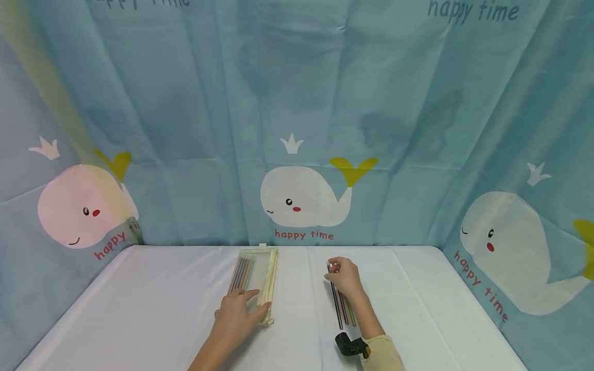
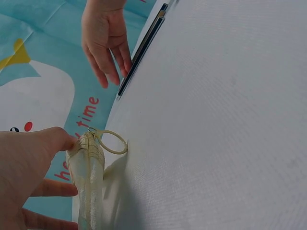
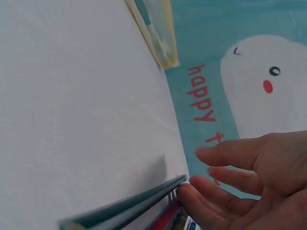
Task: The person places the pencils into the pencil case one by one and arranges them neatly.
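Observation:
A see-through mesh pencil case (image 1: 260, 275) with cream edging lies on the white table, several pens (image 1: 241, 273) showing inside it. My left hand (image 1: 236, 315) rests on its near part, thumb and fingers spread. In the left wrist view, the left thumb (image 2: 60, 139) touches the case's end beside a cream ring (image 2: 114, 142). Further right, a loose row of pens, with a dark pen (image 1: 335, 296), a red pen (image 1: 344, 308) and a yellowish one, lies lengthwise. My right hand (image 1: 345, 277) is over their far end; in the right wrist view its fingertips touch them, thumb apart.
The white tablecloth (image 1: 139, 309) covers the table. Behind it hangs a blue curtain (image 1: 297, 103) printed with whales, meeting the table's back edge. A black wrist camera (image 1: 349, 344) is strapped at the right sleeve (image 1: 382, 353), close to the pens' near ends.

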`<state>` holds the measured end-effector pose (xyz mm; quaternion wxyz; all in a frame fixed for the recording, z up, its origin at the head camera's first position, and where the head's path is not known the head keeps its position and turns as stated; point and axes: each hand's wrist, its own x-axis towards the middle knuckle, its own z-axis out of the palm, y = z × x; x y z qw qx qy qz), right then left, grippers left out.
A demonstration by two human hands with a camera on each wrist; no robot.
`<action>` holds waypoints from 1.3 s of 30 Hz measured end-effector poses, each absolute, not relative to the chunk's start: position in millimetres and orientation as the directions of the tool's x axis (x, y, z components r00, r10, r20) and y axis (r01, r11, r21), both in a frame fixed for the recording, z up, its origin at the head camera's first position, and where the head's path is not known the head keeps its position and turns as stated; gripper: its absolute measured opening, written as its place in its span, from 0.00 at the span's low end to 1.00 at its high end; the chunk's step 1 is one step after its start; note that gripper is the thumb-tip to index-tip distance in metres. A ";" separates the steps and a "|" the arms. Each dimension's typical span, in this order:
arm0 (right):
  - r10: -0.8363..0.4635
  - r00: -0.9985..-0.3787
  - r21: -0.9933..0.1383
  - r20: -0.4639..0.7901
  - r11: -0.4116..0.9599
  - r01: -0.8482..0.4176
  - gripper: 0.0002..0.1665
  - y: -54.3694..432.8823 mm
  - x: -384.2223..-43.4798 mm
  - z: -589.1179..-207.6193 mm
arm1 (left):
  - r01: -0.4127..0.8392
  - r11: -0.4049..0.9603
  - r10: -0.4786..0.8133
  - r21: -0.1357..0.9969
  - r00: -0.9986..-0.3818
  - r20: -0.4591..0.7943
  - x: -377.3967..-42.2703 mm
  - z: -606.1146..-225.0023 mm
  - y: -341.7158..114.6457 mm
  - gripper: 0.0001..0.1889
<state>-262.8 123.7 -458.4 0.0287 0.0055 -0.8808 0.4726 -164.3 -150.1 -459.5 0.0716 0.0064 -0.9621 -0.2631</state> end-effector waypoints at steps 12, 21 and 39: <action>-0.001 -0.999 -0.777 0.053 0.628 -0.042 0.25 112.5 -258.5 -457.5 | 0.032 0.856 -0.044 0.515 -0.990 0.134 -164.1 -460.0 -150.9 0.26; -0.069 -0.997 -0.758 0.046 0.647 -0.080 0.27 109.4 -256.2 -462.5 | 0.026 0.855 -0.044 0.518 -0.991 0.123 -164.2 -459.3 -150.9 0.26; -0.158 -0.985 -0.835 -0.061 0.550 -0.036 0.22 111.8 -252.6 -461.5 | 0.024 0.865 -0.049 0.501 -0.990 0.132 -163.5 -460.3 -150.0 0.26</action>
